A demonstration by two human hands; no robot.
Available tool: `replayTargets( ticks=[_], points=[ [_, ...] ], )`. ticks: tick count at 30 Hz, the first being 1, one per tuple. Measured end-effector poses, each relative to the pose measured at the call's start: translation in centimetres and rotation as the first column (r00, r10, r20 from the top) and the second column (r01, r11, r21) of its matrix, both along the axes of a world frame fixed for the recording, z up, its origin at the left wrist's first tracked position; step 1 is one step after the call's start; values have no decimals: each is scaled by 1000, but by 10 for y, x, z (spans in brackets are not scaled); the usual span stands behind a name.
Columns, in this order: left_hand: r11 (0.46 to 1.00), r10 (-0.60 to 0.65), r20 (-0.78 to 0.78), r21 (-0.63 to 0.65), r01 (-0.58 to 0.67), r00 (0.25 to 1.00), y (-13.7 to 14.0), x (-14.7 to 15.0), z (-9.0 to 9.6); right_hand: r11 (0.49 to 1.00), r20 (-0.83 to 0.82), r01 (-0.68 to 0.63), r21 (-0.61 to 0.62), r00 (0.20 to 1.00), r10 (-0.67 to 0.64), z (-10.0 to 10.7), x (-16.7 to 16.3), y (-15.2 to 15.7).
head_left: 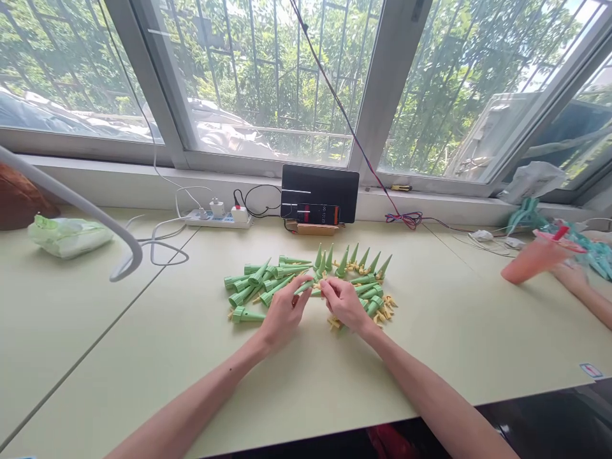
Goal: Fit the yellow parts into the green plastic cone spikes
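My left hand (285,311) is closed on a green plastic watering spike (303,288), its narrow end toward the left. Beside it, my right hand (345,302) pinches a small yellow plastic piece (317,286) at the spike's wide end; the fingers partly hide it. Loose green spikes (243,295) lie heaped to the left of my hands, and more lie on the right. Behind my hands, several spikes (363,260) stand upright with points up, some with yellow bits at their bases. A small pile of yellow pieces (385,311) lies by my right wrist.
A tablet (320,182) with a phone (318,214) before it leans near the window. Left are a power strip (220,218), a white curved bar (86,197) and a green plastic bag (69,237). At right, another person's arm (586,290) reaches beside a tilted pink drink cup (535,258).
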State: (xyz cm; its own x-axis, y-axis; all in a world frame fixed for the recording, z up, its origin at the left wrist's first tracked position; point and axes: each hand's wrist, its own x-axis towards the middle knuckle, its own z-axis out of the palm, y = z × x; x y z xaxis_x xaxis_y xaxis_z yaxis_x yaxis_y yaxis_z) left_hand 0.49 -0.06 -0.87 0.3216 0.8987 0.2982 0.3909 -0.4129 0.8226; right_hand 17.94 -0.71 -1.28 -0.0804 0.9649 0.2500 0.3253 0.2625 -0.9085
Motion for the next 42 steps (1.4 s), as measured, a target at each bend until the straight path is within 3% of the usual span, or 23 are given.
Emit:
replayTargets(
  ticks=[10, 19, 30, 38, 42],
  points=[
    [994, 64, -42, 90, -60, 997, 6, -3, -3, 988, 83, 72, 134, 993, -84, 0, -2, -1],
    [972, 116, -175, 222, -76, 978, 4, -2, -2, 975, 129, 35, 221, 990, -64, -1, 0, -1],
    [990, 46, -346, 140, 3, 937, 3, 0, -6, 937, 166, -98, 337, 985, 44, -2, -2, -7],
    [985, -40, -353, 143, 96, 935, -1, 4, -8, 942, 209, -81, 326, 978, 12, -5, -3, -7],
    [987, -33, -360, 133, 86, 932, -3, 5, -8, 950, 215, -54, 306, 976, -14, -2, -3, -8]
  ],
)
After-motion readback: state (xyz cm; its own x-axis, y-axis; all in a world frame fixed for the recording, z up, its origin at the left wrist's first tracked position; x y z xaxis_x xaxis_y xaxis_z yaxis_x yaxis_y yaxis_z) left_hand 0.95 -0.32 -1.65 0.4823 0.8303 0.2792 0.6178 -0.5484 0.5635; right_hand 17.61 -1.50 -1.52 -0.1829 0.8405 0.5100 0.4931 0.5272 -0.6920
